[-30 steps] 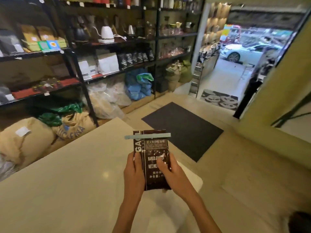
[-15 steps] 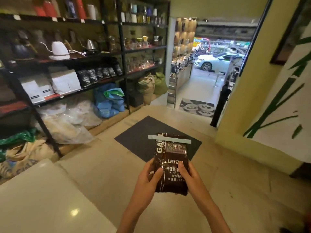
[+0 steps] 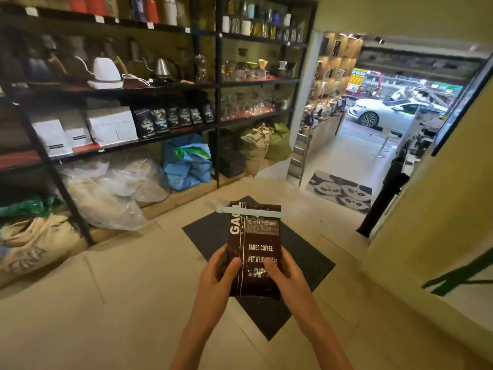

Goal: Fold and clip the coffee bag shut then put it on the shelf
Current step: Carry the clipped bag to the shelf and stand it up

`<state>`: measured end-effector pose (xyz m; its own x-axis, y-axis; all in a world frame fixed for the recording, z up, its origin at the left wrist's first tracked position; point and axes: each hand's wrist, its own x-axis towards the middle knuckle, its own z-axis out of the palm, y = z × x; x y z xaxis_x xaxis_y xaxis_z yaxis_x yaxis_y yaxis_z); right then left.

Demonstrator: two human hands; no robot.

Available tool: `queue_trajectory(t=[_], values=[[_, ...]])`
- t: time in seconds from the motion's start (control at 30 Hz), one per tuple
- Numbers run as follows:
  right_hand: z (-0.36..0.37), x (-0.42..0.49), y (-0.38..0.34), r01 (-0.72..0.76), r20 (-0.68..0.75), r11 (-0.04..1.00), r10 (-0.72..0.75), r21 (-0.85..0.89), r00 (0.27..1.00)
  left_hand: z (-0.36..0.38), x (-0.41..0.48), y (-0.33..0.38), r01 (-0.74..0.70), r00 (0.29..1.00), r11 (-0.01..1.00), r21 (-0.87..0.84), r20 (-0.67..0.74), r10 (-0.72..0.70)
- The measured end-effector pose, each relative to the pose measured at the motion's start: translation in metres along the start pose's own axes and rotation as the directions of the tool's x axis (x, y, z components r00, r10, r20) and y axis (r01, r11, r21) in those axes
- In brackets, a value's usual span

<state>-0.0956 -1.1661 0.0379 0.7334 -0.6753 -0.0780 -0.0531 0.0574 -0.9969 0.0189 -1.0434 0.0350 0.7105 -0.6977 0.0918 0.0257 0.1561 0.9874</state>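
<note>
coffee bag (image 3: 254, 244), "BAKED.COFFEE", pale clip (image 3: 249, 211) across top

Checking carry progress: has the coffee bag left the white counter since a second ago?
Yes. The coffee bag, held in both hands, was over the counter; now it is over the dark floor mat, nearer the shelf.

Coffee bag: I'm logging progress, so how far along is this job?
Done: the bag is folded at the top and a pale clip spans it. In hand: both hands, left and right, hold it upright over the floor mat. Left: placing it on the shelf.
</note>
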Motion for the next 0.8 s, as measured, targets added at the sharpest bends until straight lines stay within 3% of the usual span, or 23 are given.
queue_trajectory(t=[0.2,0.43,0.6,0.8], values=[[0.053,0.139,-0.013,0.04,0.165,0.999,-0.037,-0.015,0.986,-0.06,0.124,-0.001,-0.066,0.991,0.995,0.073,-0.114,0.074],[0.18,0.306,-0.042,0.092,0.404,0.995,-0.067,-0.044,0.912,-0.195,0.252,0.006,-0.072,0.932,0.993,0.095,-0.348,0.1],[0.312,0.387,-0.043,0.121,0.596,0.99,-0.052,-0.076,0.801,-0.314,0.287,0.013,-0.049,0.829,0.994,0.101,-0.551,0.097],[0.52,0.468,-0.026,0.153,0.811,0.986,-0.032,-0.072,0.585,-0.492,0.315,0.013,-0.029,0.638,0.992,0.125,-0.762,0.115]])
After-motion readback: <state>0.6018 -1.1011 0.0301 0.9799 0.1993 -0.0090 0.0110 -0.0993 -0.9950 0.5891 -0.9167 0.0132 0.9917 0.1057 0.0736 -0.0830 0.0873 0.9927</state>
